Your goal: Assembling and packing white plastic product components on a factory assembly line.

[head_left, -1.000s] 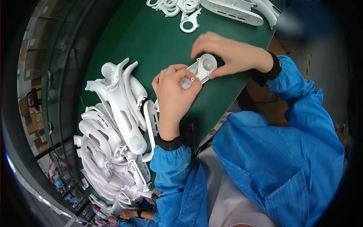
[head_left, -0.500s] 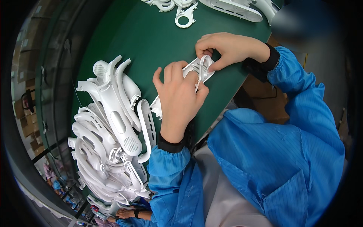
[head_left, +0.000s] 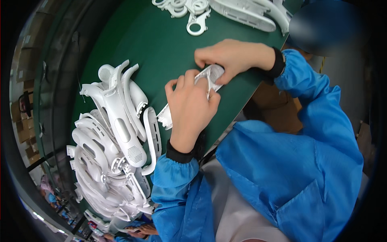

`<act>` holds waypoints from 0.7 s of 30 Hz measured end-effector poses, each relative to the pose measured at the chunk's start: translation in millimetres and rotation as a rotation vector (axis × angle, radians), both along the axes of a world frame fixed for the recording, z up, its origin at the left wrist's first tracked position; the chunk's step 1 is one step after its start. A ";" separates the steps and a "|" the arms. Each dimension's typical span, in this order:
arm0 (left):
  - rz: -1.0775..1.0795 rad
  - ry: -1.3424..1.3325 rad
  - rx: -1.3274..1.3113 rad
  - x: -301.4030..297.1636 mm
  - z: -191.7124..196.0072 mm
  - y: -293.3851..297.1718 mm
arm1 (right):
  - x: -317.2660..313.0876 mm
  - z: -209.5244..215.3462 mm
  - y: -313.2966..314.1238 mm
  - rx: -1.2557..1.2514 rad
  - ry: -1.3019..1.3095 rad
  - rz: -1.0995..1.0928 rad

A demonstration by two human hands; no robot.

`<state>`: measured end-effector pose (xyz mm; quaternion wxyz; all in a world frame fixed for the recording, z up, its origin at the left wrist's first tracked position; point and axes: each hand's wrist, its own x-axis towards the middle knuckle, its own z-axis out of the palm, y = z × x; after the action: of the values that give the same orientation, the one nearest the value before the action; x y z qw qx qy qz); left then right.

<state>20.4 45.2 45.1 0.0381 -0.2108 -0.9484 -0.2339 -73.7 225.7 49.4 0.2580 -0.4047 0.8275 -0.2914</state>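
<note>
My left hand (head_left: 190, 108) and my right hand (head_left: 229, 55) both grip one white plastic part (head_left: 210, 75) with a perforated round end, held just above the green table (head_left: 153, 44). The left hand covers most of the part; its lower end (head_left: 164, 117) sticks out under the palm. The right hand's fingers pinch the round end from above. Both arms wear blue sleeves with black cuffs.
A large heap of white curved plastic parts (head_left: 113, 149) lies to the left of my left hand. More white parts (head_left: 225, 10) with ring ends lie at the far table edge. Another person's hand (head_left: 141, 230) shows at the bottom edge.
The white part has been turned in my hands: a second ago its round end lay face up under the right hand, now my left hand covers most of it.
</note>
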 end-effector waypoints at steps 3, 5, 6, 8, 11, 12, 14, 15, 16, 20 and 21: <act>0.055 -0.043 0.081 -4.7 5.1 7.6 | -7.2 -3.7 10.4 0.083 0.027 0.055; 0.108 -0.120 -0.001 -7.5 13.4 14.0 | -8.7 -7.9 11.2 0.119 0.029 0.067; 0.161 -0.200 -0.086 -10.6 16.9 17.7 | -11.4 -11.4 13.3 0.066 0.078 0.086; 0.147 -0.193 -0.121 -15.3 17.4 13.8 | -16.7 -14.6 10.7 0.003 0.137 0.117; 0.199 -0.192 -0.094 -14.5 23.4 -10.3 | -26.6 -9.4 -15.8 -0.118 0.124 0.167; 0.212 -0.162 -0.021 -8.2 17.9 -14.0 | -26.9 -7.3 -23.3 -0.084 0.074 0.173; 0.253 -0.072 0.134 9.8 5.8 -11.7 | -16.7 -5.6 -33.9 -0.089 0.222 0.179; 0.225 0.006 0.080 10.0 -11.6 -2.1 | -9.0 -11.5 -27.7 -0.068 0.187 0.081; 0.207 0.121 0.136 10.2 -23.2 3.6 | -7.7 -13.6 -21.2 -0.057 0.270 0.102; 0.122 0.103 0.083 8.3 -38.8 34.4 | -4.4 -34.0 22.5 -0.124 0.067 -0.029; 0.156 0.140 0.024 1.6 -55.6 40.0 | -10.9 -24.0 21.4 -0.047 -0.006 -0.030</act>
<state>22.0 85.3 -10.5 0.1247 -0.1516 -0.9541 -0.2263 -84.6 247.1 25.4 0.2467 -0.3975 0.8254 -0.3159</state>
